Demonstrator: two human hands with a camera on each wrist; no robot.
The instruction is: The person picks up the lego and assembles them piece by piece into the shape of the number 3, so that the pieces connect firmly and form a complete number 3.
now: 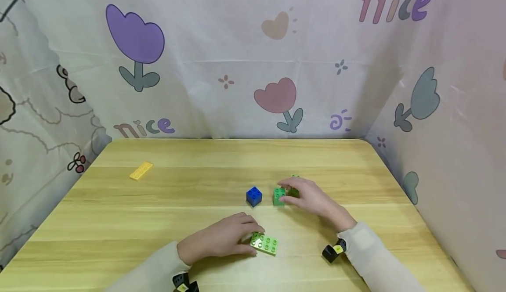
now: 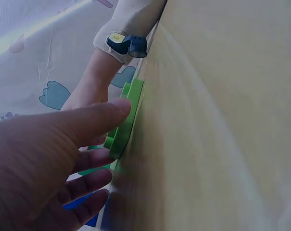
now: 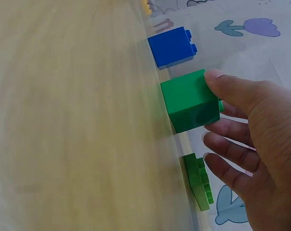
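Observation:
My left hand (image 1: 227,237) is at the left end of a flat light-green toy brick (image 1: 265,243) lying studs-up near the front of the table. Its thumb (image 2: 119,109) and index finger sit on opposite sides of that brick; the other fingers are spread. Farther back, my right hand (image 1: 312,197) holds a taller green block (image 3: 191,101) between thumb and fingers, and the block stands on the table. A blue block (image 1: 254,196) stands just left of it. Behind the right hand lies another flat green brick (image 3: 198,183), mostly hidden in the head view.
A flat yellow brick (image 1: 141,171) lies toward the back left of the wooden table (image 1: 189,186). Patterned cloth (image 1: 221,41) hangs along the back and both sides. Each wrist carries a small black camera, such as the right one (image 1: 334,250).

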